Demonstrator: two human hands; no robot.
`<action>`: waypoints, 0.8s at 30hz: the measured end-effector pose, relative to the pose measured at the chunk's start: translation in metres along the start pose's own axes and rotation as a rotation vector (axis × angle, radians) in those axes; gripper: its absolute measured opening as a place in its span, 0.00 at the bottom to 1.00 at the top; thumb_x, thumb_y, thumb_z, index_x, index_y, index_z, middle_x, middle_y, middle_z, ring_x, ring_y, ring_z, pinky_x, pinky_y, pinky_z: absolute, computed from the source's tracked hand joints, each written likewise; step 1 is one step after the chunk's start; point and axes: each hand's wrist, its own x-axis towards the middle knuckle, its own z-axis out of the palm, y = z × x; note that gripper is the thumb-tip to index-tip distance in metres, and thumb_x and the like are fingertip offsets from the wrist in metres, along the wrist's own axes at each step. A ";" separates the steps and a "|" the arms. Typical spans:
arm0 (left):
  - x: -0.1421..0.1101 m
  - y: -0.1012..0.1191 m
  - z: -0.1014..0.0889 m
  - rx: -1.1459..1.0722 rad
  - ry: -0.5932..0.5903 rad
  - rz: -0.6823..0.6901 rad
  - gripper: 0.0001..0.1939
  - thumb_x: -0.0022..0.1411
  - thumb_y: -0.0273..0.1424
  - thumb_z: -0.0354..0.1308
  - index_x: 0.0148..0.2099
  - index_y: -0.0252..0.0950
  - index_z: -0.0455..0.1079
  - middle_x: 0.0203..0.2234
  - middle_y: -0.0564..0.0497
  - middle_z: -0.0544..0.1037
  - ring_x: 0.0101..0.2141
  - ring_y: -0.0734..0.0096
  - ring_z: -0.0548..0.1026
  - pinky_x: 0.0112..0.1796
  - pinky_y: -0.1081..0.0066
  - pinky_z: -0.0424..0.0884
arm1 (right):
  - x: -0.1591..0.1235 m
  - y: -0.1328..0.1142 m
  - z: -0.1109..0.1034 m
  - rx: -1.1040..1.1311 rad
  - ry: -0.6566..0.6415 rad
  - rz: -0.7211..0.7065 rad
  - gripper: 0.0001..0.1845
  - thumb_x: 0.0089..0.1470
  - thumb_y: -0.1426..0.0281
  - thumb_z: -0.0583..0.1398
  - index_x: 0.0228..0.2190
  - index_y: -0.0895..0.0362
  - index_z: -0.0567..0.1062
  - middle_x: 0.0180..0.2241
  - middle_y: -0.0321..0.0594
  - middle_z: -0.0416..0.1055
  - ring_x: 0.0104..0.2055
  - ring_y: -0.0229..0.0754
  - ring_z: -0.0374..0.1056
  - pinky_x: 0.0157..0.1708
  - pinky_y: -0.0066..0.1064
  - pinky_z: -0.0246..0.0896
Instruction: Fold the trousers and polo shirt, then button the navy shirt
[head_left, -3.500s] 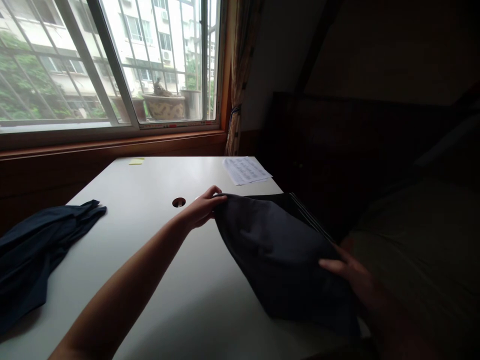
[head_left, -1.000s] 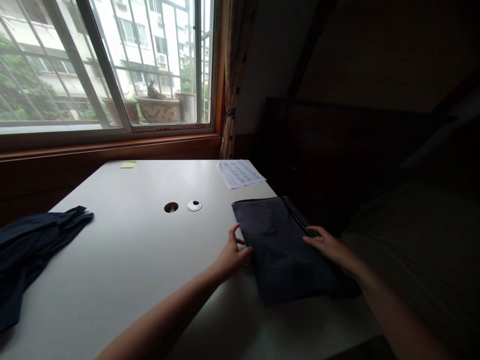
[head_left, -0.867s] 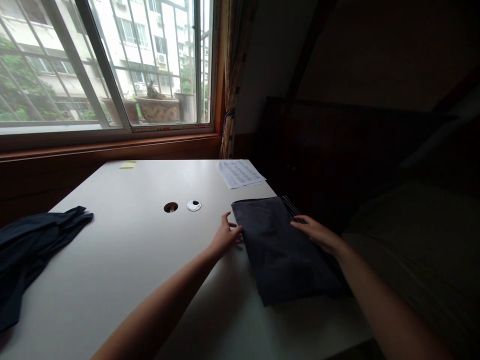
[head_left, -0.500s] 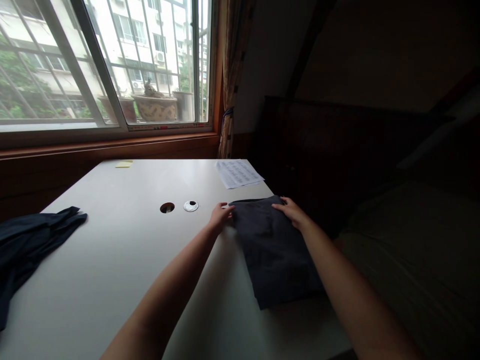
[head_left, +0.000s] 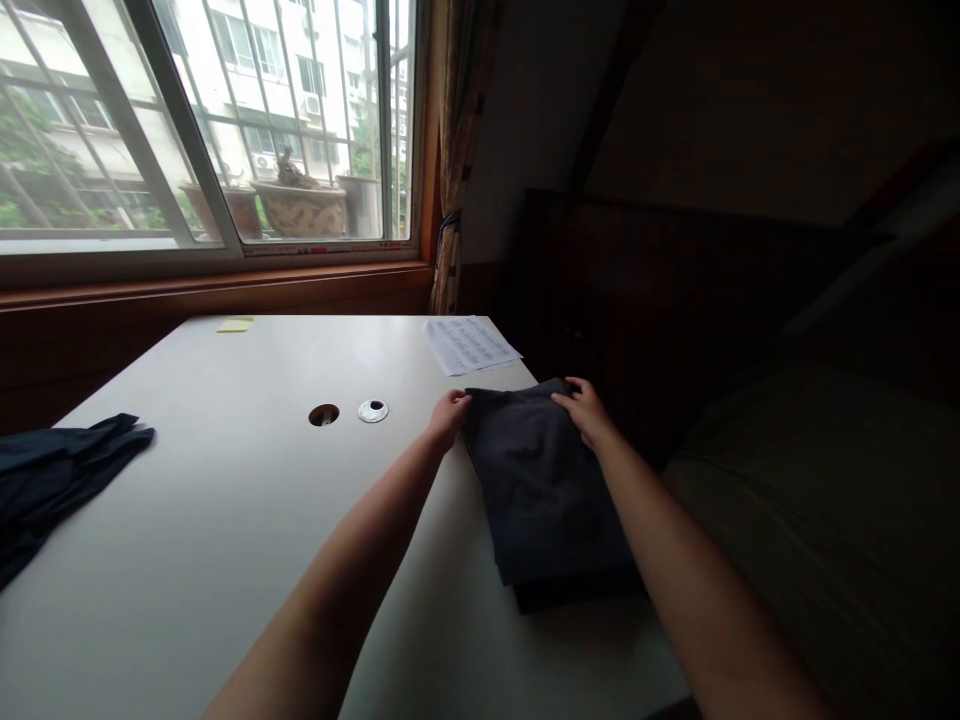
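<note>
A folded dark navy garment lies at the right side of the white table. My left hand pinches its far left corner between thumb and fingers. At the far right corner my right hand grips the cloth, thumb on top. The far edge between the two hands is raised a little. A darker layer of cloth shows beneath the near edge. My right forearm hides part of the garment's right side.
Another dark blue garment lies crumpled at the table's left. Printed sheets lie at the far right corner, yellow sticky notes at the far left. A round hole and its white cover are mid-table. A window is behind.
The garment, earlier held spread open, now lies folded. Both hands have moved up its sides to the far corners and taken hold. Its upper layer has shifted away from me; the side stripes are now hidden.
</note>
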 end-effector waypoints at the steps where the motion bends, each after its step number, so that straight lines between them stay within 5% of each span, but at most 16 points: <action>1: -0.002 -0.001 0.000 0.004 -0.003 -0.012 0.16 0.67 0.38 0.59 0.51 0.33 0.69 0.40 0.46 0.75 0.35 0.71 0.74 0.36 0.69 0.73 | -0.001 0.002 -0.001 -0.011 -0.011 0.027 0.36 0.47 0.68 0.69 0.57 0.51 0.65 0.48 0.44 0.76 0.44 0.46 0.75 0.43 0.35 0.73; 6: -0.030 -0.001 -0.006 -0.022 -0.046 -0.052 0.25 0.62 0.35 0.63 0.58 0.38 0.60 0.43 0.46 0.73 0.34 0.73 0.73 0.34 0.74 0.70 | -0.022 0.000 -0.018 -0.047 -0.105 0.151 0.44 0.47 0.62 0.71 0.61 0.52 0.61 0.49 0.49 0.76 0.40 0.47 0.76 0.35 0.34 0.74; 12: -0.098 0.004 -0.011 -0.067 -0.220 -0.164 0.41 0.54 0.35 0.70 0.64 0.44 0.52 0.41 0.46 0.73 0.31 0.72 0.75 0.33 0.70 0.73 | -0.061 -0.007 -0.055 -0.092 -0.380 0.276 0.50 0.45 0.59 0.73 0.64 0.48 0.57 0.45 0.49 0.78 0.38 0.50 0.78 0.30 0.33 0.74; 17: -0.154 0.009 -0.012 -0.100 -0.430 -0.234 0.47 0.52 0.34 0.72 0.67 0.51 0.49 0.46 0.44 0.71 0.37 0.65 0.77 0.33 0.68 0.74 | -0.088 0.003 -0.078 -0.069 -0.503 0.307 0.57 0.41 0.64 0.75 0.66 0.51 0.53 0.45 0.49 0.78 0.41 0.55 0.78 0.37 0.40 0.77; 20: -0.172 0.013 -0.011 -0.100 -0.524 -0.228 0.44 0.53 0.32 0.71 0.66 0.51 0.53 0.48 0.44 0.71 0.38 0.63 0.77 0.35 0.65 0.76 | -0.102 0.008 -0.087 -0.052 -0.531 0.321 0.62 0.39 0.67 0.76 0.68 0.50 0.50 0.46 0.48 0.78 0.43 0.55 0.78 0.40 0.42 0.77; 24: -0.178 0.014 -0.002 0.030 -0.573 -0.215 0.18 0.55 0.31 0.67 0.49 0.36 0.74 0.35 0.47 0.74 0.32 0.70 0.75 0.35 0.67 0.76 | -0.113 0.005 -0.095 -0.050 -0.525 0.319 0.59 0.41 0.67 0.74 0.67 0.46 0.51 0.45 0.47 0.78 0.41 0.56 0.78 0.38 0.45 0.77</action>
